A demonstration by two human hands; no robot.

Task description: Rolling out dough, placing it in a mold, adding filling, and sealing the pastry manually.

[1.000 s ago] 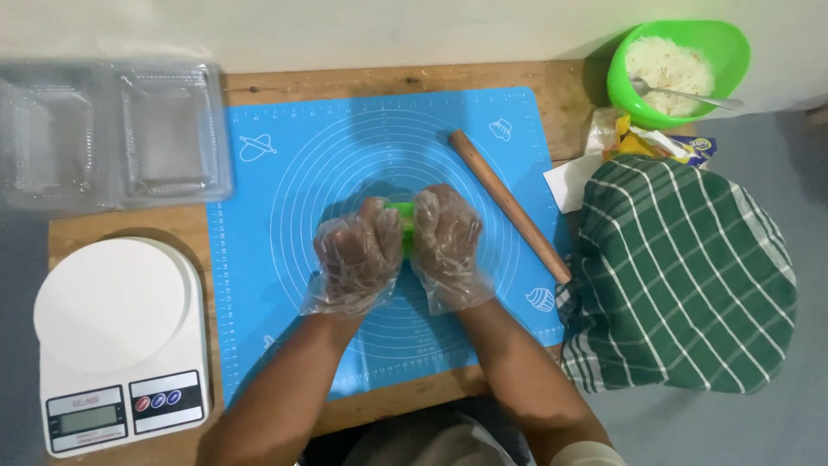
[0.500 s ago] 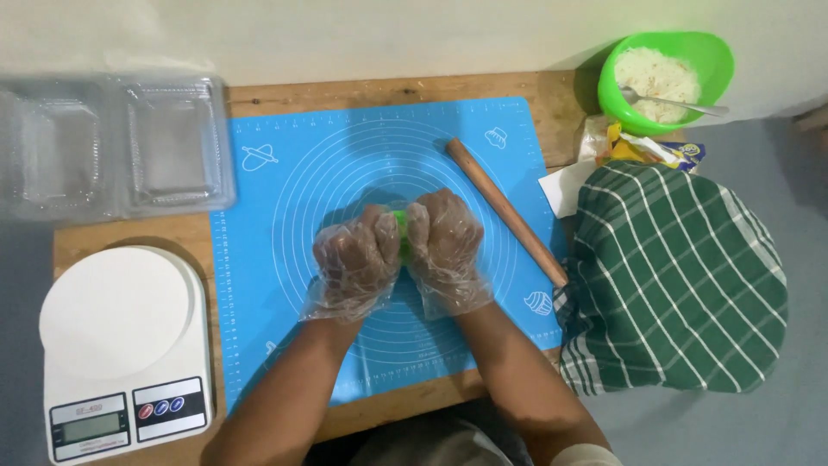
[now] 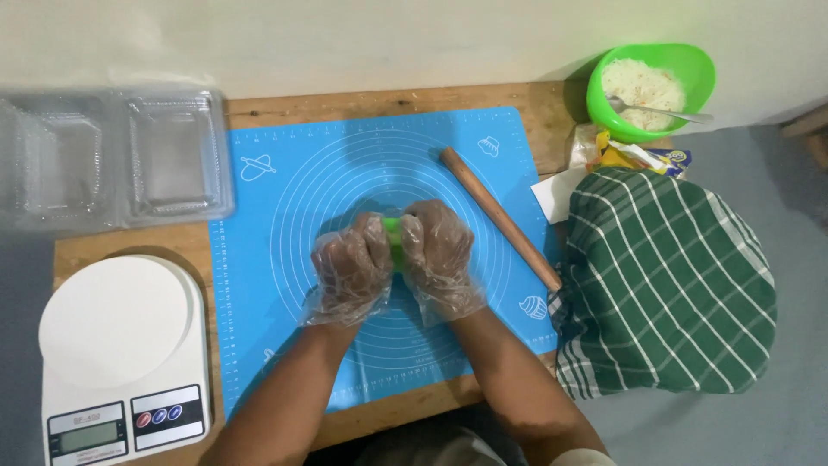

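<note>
Between both gloved hands, left hand (image 3: 352, 269) & right hand (image 3: 440, 259) closed on a green dough lump (image 3: 393, 236), over the blue mat (image 3: 285, 259). Rolling pin (image 3: 500, 217) just right of hands; scale (image 3: 121, 354) well left on bench (image 3: 379, 99).

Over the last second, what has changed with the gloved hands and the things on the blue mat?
Almost nothing. Both hands, left hand and right hand, in clear plastic gloves, stay pressed together around the small green dough piece above the blue silicone mat. Nothing was taken or let go. The wooden rolling pin, white kitchen scale and green bowl stayed put; only the camera shifted slightly.
</note>
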